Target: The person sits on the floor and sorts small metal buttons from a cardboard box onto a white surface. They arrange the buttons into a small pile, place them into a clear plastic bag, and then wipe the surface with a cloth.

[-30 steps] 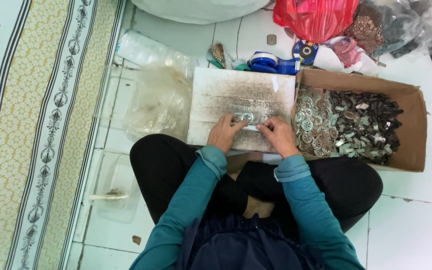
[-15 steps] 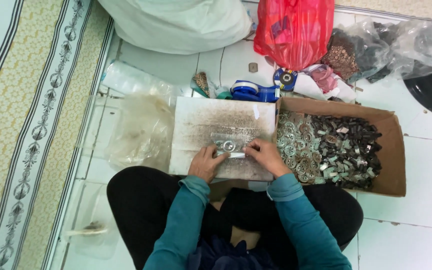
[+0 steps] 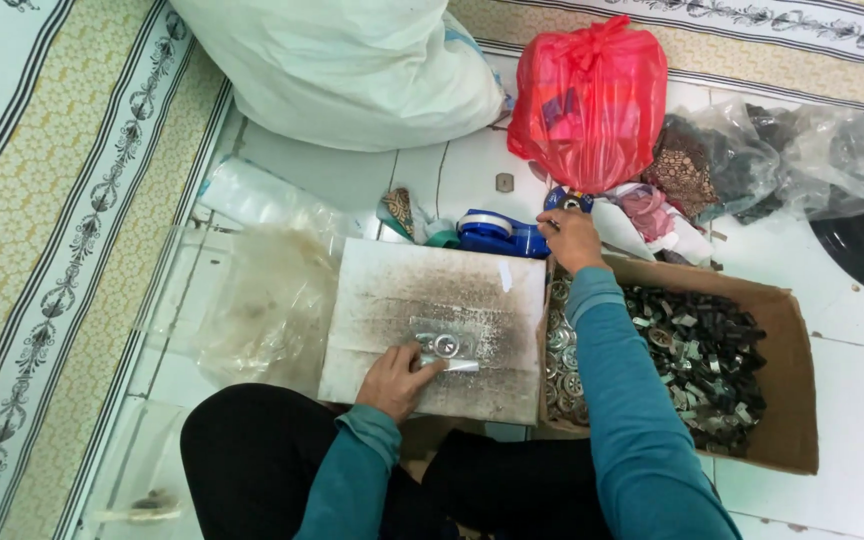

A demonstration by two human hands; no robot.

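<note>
Nearest the lap, left hand [image 3: 397,372] presses fingertips flat on a small clear packet [image 3: 449,345] of metal rings lying on the stained white board [image 3: 392,300], pinning not gripping; risk: one-handed hold, packet could slide or spill its rings onto the board. Right of it, cardboard box [image 3: 790,400] of loose metal parts sits under the outstretched sleeve, which could drag pieces out. Farther out, right hand [image 3: 572,238] reaches the blue tape dispenser [image 3: 497,233], fingers curled at its end, grasp unclear. White tile floor [image 3: 852,350], patterned mat [image 3: 62,200], red bag [image 3: 592,100] beyond
</note>
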